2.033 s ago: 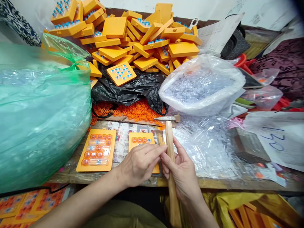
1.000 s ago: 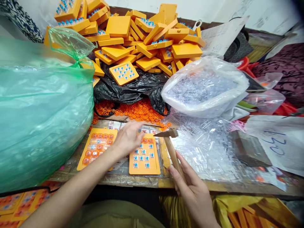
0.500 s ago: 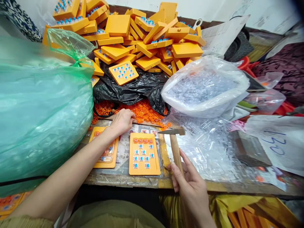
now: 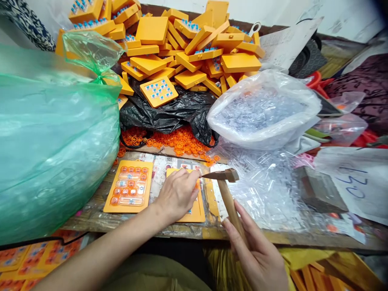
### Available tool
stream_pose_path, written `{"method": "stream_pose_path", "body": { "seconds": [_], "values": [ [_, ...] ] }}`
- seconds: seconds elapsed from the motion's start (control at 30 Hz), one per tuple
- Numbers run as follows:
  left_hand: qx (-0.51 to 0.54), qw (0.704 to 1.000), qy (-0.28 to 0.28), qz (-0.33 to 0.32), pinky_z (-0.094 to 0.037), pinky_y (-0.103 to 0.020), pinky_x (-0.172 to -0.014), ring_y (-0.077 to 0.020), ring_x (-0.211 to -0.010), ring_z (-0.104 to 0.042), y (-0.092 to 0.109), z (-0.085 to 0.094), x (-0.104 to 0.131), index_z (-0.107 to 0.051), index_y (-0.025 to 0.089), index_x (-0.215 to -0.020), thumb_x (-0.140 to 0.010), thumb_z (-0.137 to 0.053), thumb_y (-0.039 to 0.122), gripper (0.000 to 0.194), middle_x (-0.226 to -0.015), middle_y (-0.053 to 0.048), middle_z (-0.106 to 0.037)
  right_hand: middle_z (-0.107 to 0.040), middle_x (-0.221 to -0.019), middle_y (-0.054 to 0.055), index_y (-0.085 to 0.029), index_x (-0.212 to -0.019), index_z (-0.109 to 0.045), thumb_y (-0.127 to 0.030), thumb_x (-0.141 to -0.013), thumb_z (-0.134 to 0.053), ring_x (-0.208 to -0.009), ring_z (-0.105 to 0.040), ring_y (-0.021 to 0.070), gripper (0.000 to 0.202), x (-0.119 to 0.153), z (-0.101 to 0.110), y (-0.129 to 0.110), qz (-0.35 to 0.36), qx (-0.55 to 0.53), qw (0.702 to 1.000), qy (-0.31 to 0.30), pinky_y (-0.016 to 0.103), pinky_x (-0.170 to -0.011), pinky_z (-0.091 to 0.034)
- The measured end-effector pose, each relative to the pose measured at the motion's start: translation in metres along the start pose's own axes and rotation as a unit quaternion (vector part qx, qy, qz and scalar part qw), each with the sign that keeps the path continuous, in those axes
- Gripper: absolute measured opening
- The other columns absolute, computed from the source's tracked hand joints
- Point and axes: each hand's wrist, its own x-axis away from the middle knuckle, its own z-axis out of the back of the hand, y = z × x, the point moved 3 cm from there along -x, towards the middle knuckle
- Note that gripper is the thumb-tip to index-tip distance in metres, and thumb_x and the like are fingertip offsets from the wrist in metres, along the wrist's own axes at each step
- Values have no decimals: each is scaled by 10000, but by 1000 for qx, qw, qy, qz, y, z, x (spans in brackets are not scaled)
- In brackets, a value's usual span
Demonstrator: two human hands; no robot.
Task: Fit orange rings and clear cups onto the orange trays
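My left hand (image 4: 178, 194) is over the yellow panel (image 4: 198, 210) at the middle of the bench, fingers drawn together near its upper right; whatever they hold is hidden. The hand covers most of that panel. Wrapped round the wooden handle of a hammer (image 4: 232, 202) is my right hand (image 4: 257, 250), with the metal head up beside my left fingertips. A second yellow panel (image 4: 129, 186), filled with orange rings and clear oblong pieces, lies to the left. Loose orange rings (image 4: 182, 142) are heaped behind both panels, under the edge of a black plastic bag (image 4: 163, 115).
Many yellow panels (image 4: 151, 30) are piled at the back. A big green bag (image 4: 57, 153) bulges on the left. To the right are an open white bag of clear pieces (image 4: 263, 113), loose clear plastic (image 4: 260, 186) and a dark block (image 4: 321, 190).
My left hand has moved from the orange rings toward me and right, onto the middle panel, uncovering the left panel. The hammer has tilted and shifted slightly right with my right hand.
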Motion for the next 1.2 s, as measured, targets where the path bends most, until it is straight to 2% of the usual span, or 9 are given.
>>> {"method": "stream_pose_path", "body": {
  "seconds": [0.2, 0.33, 0.47, 0.6, 0.7, 0.77, 0.87, 1.03, 1.2],
  "values": [
    [1, 999, 42, 25, -558, -327, -715, -218, -799, -679, -5, 0, 5, -575, 169, -1052, -827, -599, 130, 230, -855, -75, -704, -630, -1274, -23, -311, -1312, -573, -174, -870, -610, -1107, -646, 220, 464, 0, 7, -13, 89, 45, 993, -65, 287, -931, -541],
    [18, 999, 43, 28, -563, -337, -731, -222, -815, -688, -5, -4, 7, -573, 160, -1067, -831, -592, 125, 239, -874, -85, -713, -617, -1299, -12, -314, -1329, -556, -188, -892, -584, -1130, -638, 230, 456, 2, 7, -17, 83, 60, 994, -37, 329, -971, -524],
    [27, 998, 24, 48, -569, -340, -731, -223, -812, -693, -3, -4, 8, -585, 161, -1053, -809, -614, 110, 251, -884, -82, -718, -616, -1308, 14, -281, -1334, -558, -221, -910, -550, -1156, -622, 222, 428, 0, 0, -9, 70, 57, 992, -92, 280, -935, -538],
    [72, 996, 54, 25, -566, -352, -812, -219, -888, -684, -21, 14, -1, -612, 153, -1068, -812, -642, 183, 260, -968, -90, -722, -648, -1271, 34, -242, -1247, -648, -321, -863, -618, -1123, -645, 244, 392, -2, 0, 0, -16, 5, 997, -70, 309, -925, -547],
    [4, 994, 91, 54, -528, -384, -903, -216, -962, -657, -59, 38, -21, -666, 179, -975, -866, -546, 181, 162, -1028, -83, -717, -742, -1074, 66, -222, -1279, -627, -411, -820, -669, -767, -725, 214, 498, 0, -1, 5, -143, -71, 987, -29, 305, -677, -616],
    [-51, 992, 73, 86, -533, -406, -866, -224, -904, -654, -87, 48, -34, -689, 191, -873, -855, -516, 147, 179, -961, -77, -723, -749, -856, 41, -227, -1367, -538, -442, -801, -690, -477, -592, 137, 625, 1, -4, 5, -216, -133, 967, -4, 255, -438, -534],
    [-64, 993, 46, 90, -555, -378, -762, -215, -787, -653, -114, 50, -46, -695, 217, -772, -800, -529, 116, 196, -841, -54, -721, -683, -715, -2, -225, -1420, -461, -465, -751, -737, -395, -434, 88, 762, -1, -7, 0, -267, -196, 943, 28, 214, -334, -396],
    [-80, 993, 28, 77, -542, -387, -766, -240, -806, -643, -121, 36, -44, -714, 210, -854, -746, -533, 111, 233, -852, -78, -689, -667, -722, -3, -228, -1425, -447, -462, -717, -769, -421, -424, 85, 813, -3, -8, -4, -281, -227, 932, 35, 203, -341, -372],
    [-92, 994, 6, 63, -533, -358, -719, -224, -750, -640, -105, 37, -35, -711, 180, -766, -789, -481, 97, 246, -792, -82, -658, -669, -724, -7, -228, -1421, -452, -446, -714, -778, -430, -421, 78, 808, -1, -9, -2, -282, -229, 931, 34, 193, -355, -374]
  ]
}}
